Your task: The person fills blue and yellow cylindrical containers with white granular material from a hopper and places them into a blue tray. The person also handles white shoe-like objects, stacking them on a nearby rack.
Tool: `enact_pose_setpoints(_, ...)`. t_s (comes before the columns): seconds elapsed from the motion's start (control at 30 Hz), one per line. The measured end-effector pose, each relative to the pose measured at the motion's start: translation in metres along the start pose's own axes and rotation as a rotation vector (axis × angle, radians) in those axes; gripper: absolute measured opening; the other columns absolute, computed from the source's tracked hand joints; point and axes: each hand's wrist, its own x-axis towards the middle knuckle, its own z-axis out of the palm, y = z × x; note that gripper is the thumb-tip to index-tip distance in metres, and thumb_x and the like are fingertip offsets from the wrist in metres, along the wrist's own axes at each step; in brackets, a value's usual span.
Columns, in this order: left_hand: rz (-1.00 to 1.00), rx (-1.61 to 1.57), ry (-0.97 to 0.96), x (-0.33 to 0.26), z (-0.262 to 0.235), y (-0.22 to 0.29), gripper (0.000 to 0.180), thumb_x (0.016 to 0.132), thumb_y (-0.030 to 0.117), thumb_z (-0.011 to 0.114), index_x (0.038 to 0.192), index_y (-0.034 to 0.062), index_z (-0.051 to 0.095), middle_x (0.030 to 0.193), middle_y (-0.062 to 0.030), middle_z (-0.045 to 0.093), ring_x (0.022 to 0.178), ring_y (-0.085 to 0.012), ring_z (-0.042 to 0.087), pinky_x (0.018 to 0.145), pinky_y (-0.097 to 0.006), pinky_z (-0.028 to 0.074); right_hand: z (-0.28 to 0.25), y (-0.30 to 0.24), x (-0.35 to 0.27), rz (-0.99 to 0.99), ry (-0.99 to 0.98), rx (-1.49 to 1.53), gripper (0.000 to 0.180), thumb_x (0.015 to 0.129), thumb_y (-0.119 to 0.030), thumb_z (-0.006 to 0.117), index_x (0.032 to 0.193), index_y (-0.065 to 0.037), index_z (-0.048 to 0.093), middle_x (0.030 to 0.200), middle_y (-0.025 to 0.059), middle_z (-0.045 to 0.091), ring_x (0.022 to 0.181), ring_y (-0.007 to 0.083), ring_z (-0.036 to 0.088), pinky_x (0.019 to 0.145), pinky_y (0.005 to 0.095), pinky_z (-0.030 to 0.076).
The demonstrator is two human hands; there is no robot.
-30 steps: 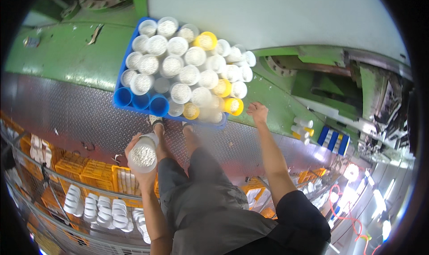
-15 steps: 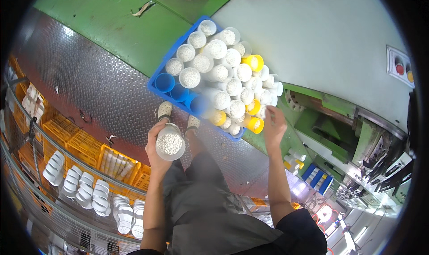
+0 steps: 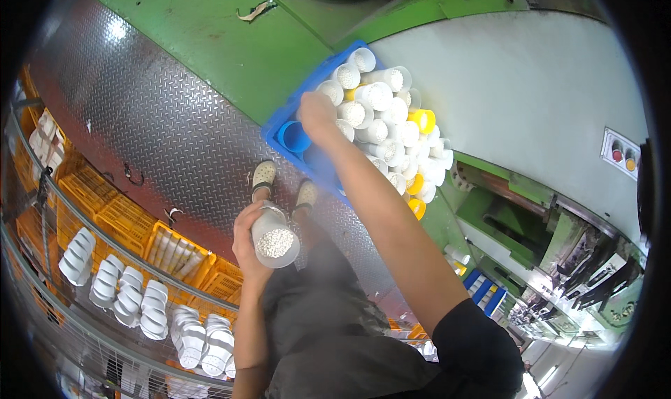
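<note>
A translucent white cup [image 3: 275,242] filled with small white pellets is held in my left hand [image 3: 246,239], its fingers wrapped round the side. My right hand [image 3: 319,114] reaches across to the left part of a blue crate [image 3: 274,123]. It is closest to the pellet-filled cups [image 3: 330,91] there and an open blue cup [image 3: 293,137]. The back of that hand hides its fingers, so whether it grips a cup does not show. Many pellet-filled cups, mostly white with some yellow ones [image 3: 422,121], crowd the crate. My right forearm covers part of them.
The crate rests by a green machine base [image 3: 210,42] and a pale grey panel [image 3: 503,84]. Patterned metal flooring [image 3: 161,98] runs beneath. At left stand orange crates [image 3: 119,217] and a wire rack with stacked white shoe-sole-like pieces [image 3: 155,308]. Push buttons [image 3: 621,153] sit at far right.
My right hand has swung from the crate's right side to its left part, over the blue cups. My left hand still holds the pellet cup. The view has shifted slightly.
</note>
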Motion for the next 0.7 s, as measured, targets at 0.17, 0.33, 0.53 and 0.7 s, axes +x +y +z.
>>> enact_pose_setpoints(0.17,-0.056,-0.034,0.039,0.003,-0.014,-0.014,0.057,0.075,0.004,0.084,0.123,0.0049,0.054,0.134,-0.0182,0.061,0.121,-0.0279,0.060,0.104,-0.039,0.046,0.009,0.007,-0.005,0.029,-0.006,-0.066,0.017,0.084,-0.003,0.058,0.087,0.001,0.074,0.091,0.0252,0.071,0.091,0.0417,0.070,0.079,0.0477,0.058)
enact_pose_setpoints(0.33,-0.055,-0.074,0.055,0.008,-0.015,-0.017,0.060,0.074,0.003,0.084,0.125,0.0039,0.052,0.136,-0.0193,0.059,0.124,-0.0275,0.058,0.107,-0.039,0.045,-0.002,-0.001,-0.004,0.076,-0.010,-0.018,0.018,0.086,-0.005,0.056,0.087,0.000,0.073,0.089,0.0224,0.071,0.090,0.0408,0.069,0.079,0.0480,0.057)
enact_pose_setpoints(0.53,0.037,-0.036,0.011,0.018,-0.006,0.003,0.069,0.070,0.006,0.089,0.127,0.0059,0.051,0.133,-0.0188,0.061,0.120,-0.0302,0.061,0.103,-0.041,0.048,-0.066,0.019,-0.053,-0.154,0.232,0.195,0.016,0.088,-0.012,0.061,0.091,0.000,0.072,0.087,0.0217,0.071,0.087,0.0356,0.071,0.076,0.0444,0.056)
enact_pose_setpoints(0.7,0.075,-0.093,-0.059,0.027,0.020,0.030,0.069,0.069,0.008,0.091,0.125,0.0057,0.050,0.135,-0.0215,0.059,0.123,-0.0331,0.060,0.105,-0.044,0.048,-0.139,0.082,-0.150,0.177,0.249,0.708,0.025,0.089,-0.014,0.074,0.109,0.001,0.074,0.095,0.0143,0.076,0.084,0.0172,0.074,0.076,0.0274,0.057)
